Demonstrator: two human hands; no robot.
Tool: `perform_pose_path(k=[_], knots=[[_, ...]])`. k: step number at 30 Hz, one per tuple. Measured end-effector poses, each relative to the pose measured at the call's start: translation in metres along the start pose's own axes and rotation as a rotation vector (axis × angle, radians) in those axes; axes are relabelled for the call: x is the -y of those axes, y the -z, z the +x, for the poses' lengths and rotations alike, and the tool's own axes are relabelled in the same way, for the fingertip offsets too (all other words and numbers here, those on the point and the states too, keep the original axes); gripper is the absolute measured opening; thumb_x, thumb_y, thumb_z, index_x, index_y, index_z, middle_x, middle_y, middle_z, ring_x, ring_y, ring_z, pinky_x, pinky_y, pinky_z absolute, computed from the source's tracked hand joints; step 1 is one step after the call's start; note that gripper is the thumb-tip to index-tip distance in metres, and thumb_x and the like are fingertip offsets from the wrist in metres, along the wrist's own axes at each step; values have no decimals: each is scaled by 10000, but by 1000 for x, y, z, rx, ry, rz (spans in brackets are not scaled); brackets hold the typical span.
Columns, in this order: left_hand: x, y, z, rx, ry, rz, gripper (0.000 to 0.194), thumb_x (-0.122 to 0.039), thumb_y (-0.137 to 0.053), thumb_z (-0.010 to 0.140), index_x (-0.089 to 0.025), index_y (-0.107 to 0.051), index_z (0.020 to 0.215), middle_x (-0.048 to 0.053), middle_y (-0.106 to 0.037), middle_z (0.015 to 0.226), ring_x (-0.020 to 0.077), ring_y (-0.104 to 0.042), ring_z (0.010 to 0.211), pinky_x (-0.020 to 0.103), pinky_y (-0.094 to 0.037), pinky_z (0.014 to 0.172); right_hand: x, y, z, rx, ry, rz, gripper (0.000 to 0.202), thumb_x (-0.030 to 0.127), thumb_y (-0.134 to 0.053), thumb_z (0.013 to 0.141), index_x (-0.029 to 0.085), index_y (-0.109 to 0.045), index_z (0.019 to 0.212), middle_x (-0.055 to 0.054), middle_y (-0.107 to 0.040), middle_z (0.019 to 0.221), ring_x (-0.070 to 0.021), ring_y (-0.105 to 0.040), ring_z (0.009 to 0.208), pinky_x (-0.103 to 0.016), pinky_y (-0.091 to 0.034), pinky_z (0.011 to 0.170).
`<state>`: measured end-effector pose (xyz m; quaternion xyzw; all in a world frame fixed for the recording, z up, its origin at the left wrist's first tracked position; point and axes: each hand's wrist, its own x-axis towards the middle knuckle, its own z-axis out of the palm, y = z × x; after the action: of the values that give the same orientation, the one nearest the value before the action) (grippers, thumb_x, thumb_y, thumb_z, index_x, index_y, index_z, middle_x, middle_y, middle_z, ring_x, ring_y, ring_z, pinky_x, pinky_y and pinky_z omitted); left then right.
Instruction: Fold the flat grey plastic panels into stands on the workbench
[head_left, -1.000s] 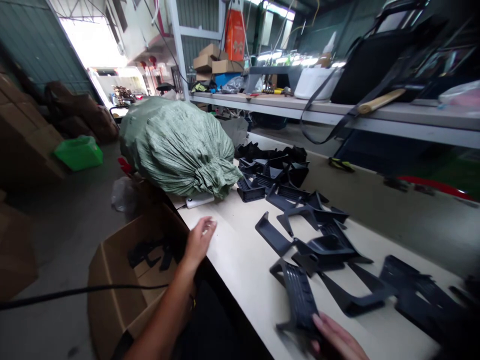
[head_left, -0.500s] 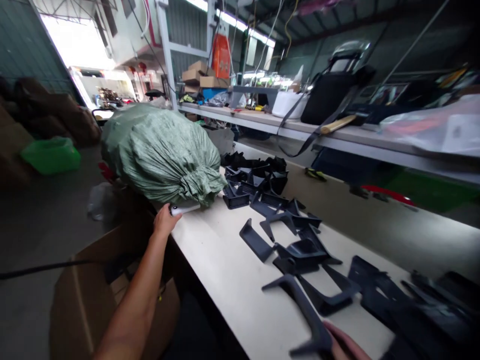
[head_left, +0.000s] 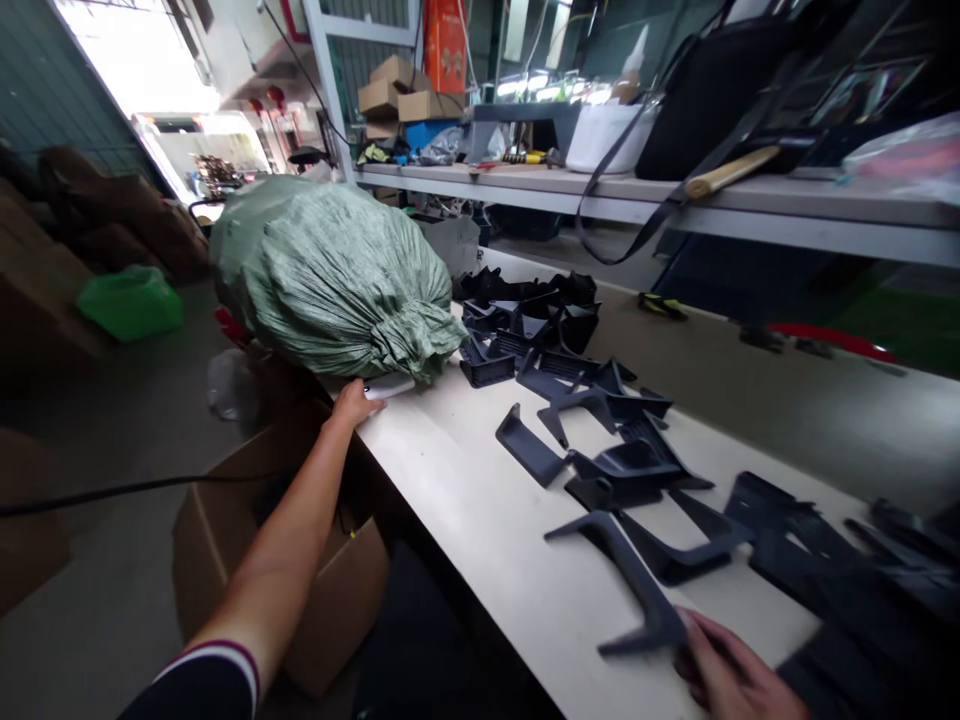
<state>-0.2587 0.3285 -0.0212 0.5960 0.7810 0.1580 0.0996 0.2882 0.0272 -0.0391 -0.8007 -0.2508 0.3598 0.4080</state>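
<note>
My left hand (head_left: 355, 404) reaches out to the table's near edge, its fingers closed on a slim white object (head_left: 390, 386) with a dark end. The far part of this object is tucked beneath the gathered mouth of a big green woven sack (head_left: 337, 275). At the lower right, my right hand (head_left: 731, 665) pinches one end of a black U-shaped plastic bracket (head_left: 630, 575), which lies at the table's near side. Beyond it, several more black plastic brackets (head_left: 532, 447) are spread loosely, and others are heaped beside the sack.
The pale table (head_left: 427, 475) runs from the sack toward the lower right. An open cardboard box (head_left: 337, 610) stands on the floor below. Over the table's back hangs a shelf (head_left: 525, 180) with a white tub (head_left: 604, 138), a black bag (head_left: 712, 100) and a wooden-handled tool (head_left: 731, 173).
The view has tilted down and swung left, so more of my left arm and right hand shows. Both hands keep their grip; the sack and the brackets look unmoved on the table.
</note>
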Motion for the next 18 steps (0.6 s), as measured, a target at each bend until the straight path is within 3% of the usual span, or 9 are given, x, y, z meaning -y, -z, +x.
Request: perform_pose_path(k=[7, 11, 14, 16, 18], knots=[[-1, 5, -4, 23, -45, 111, 633, -475, -852, 787, -114, -684, 1279, 176, -729, 1275, 294, -669, 1152, 302, -488, 932, -11, -8, 5, -36, 88, 74, 637, 599, -833, 582, 132, -772, 1011, -56, -735, 686, -250, -672, 655, -324, -537, 575], [-16, 15, -15, 89, -55, 190, 587, -492, -815, 806, -104, -708, 1233, 139, -772, 1212, 288, -705, 1078, 283, -504, 861, -11, -12, 0, 9, 254, 144, 480, 561, -800, 718, 124, -761, 912, -31, -669, 612, -184, -572, 559, -292, -440, 505], [-25, 18, -12, 147, -39, 245, 548, -478, -757, 806, -100, -700, 1199, 114, -792, 1180, 300, -733, 1031, 291, -526, 804, -15, -14, 1, -33, 277, 166, 472, 596, -777, 747, 145, -769, 887, -23, -660, 621, -167, -548, 549, -282, -421, 500], [-21, 12, -2, 146, 14, 294, 589, -498, -774, 717, -112, -702, 1156, 153, -790, 1212, 356, -742, 1036, 359, -556, 796, -20, -14, 6, -48, 289, 169, 461, 606, -754, 781, 156, -776, 878, -13, -629, 594, -166, -545, 542, -282, -426, 505], [-10, -1, 11, 164, 63, 312, 647, -631, -701, 695, -193, -701, 1171, 120, -774, 1299, 356, -740, 1094, 389, -566, 827, -25, -15, 10, -58, 310, 171, 445, 605, -735, 813, 166, -775, 869, -5, -613, 584, -162, -545, 535, -278, -432, 507]])
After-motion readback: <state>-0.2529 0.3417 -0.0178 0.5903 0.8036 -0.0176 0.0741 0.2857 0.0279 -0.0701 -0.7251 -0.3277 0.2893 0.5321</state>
